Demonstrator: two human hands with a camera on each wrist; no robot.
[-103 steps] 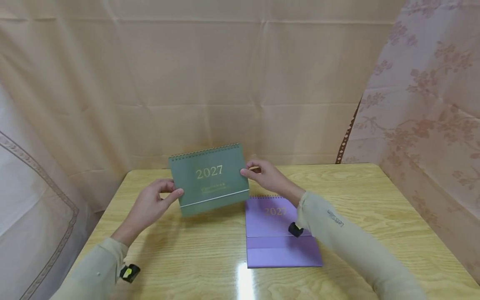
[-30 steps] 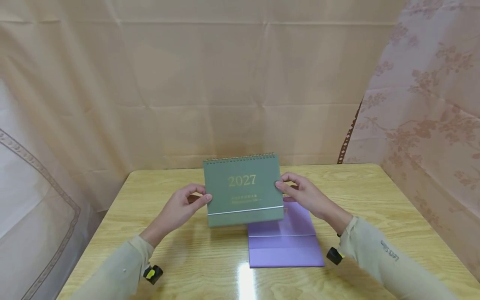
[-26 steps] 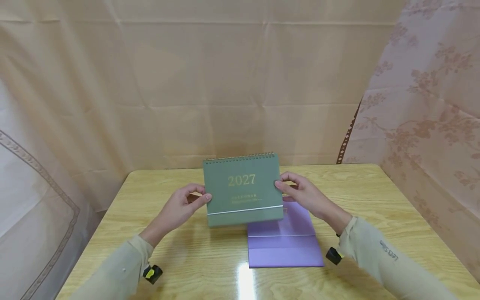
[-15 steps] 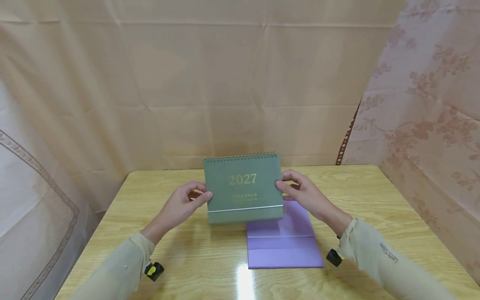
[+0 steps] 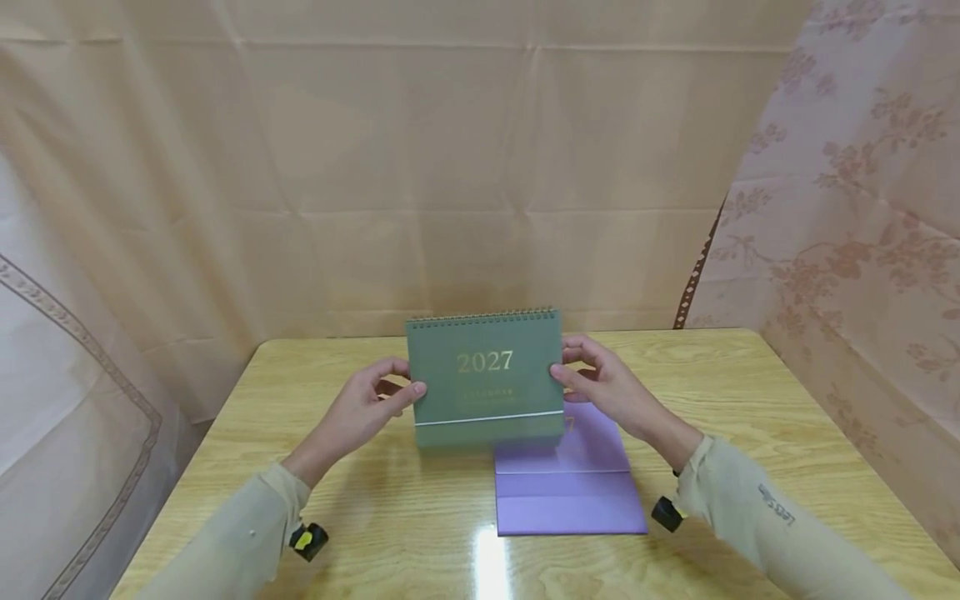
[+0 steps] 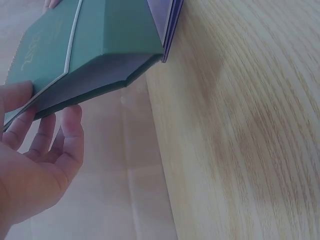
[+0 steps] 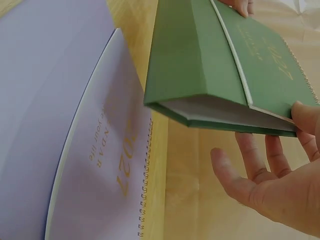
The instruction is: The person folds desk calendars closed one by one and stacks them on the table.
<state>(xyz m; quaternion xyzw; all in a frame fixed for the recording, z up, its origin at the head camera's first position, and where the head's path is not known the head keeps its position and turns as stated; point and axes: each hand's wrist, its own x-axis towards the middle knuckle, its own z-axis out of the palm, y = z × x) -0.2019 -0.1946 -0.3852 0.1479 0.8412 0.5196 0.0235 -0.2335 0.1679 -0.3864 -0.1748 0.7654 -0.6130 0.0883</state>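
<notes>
A green spiral-bound 2027 desk calendar [image 5: 483,379] is held up between both hands, its front cover facing me and its coil along the top. My left hand [image 5: 363,408] pinches its left edge, thumb on the cover and fingers behind. On the opposite edge, my right hand [image 5: 607,387] pinches it in the same way. Both wrist views show the calendar's folded base from the side, with a gap inside. Below and slightly right, a purple 2027 desk calendar [image 5: 566,500] lies on the table, its upper left part hidden behind the green one.
The wood-grain table [image 5: 405,533] has its back edge against a beige curtain [image 5: 405,183]. A floral cloth [image 5: 862,208] hangs on the right and a white cloth [image 5: 67,433] on the left. Light glares off the table's front middle.
Compared with the oldest frame, both hands have carried the green calendar rightward and slightly down, and it tilts less. It now overlaps the purple one. In the last second it has barely moved.
</notes>
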